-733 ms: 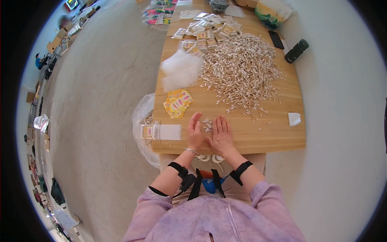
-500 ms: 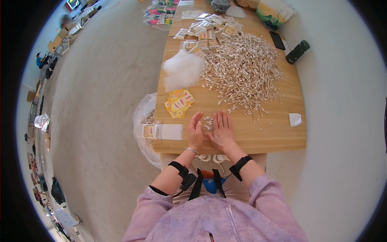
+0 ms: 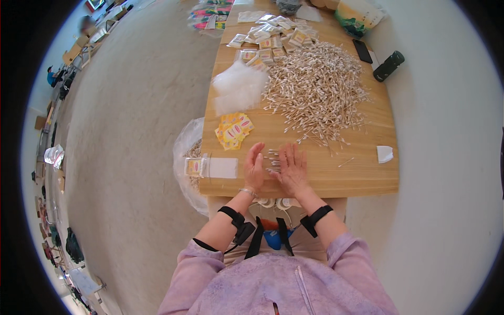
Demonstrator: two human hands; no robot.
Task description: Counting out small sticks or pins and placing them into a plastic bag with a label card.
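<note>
A small group of cotton swabs [image 3: 273, 160] lies on the wooden table between my two hands. My right hand [image 3: 293, 169] rests palm down over their right ends, fingers stretched out and a little apart, partly hiding them. On the other side, my left hand [image 3: 254, 169] stands on its edge, open, its fingers extended and slightly curved beside the swab tips. One single swab [image 3: 346, 162] lies apart, to the right of my right hand. Beyond the hands spreads a large heap of loose cotton swabs [image 3: 320, 92].
Yellow printed cards [image 3: 234, 131] lie left of the heap, below clear plastic bags [image 3: 239, 86]. Filled swab packets [image 3: 273, 39] pile up behind. A swab packet with a white flap [image 3: 223, 168] overhangs the left edge above a bag [image 3: 181, 142]. A phone [image 3: 362, 51] and dark bottle [image 3: 389, 66] stand right.
My right hand's fingers have spread slightly and shifted a little right, showing more of the swabs. A single swab now lies farther right on the table. My left hand stays nearly in place.
</note>
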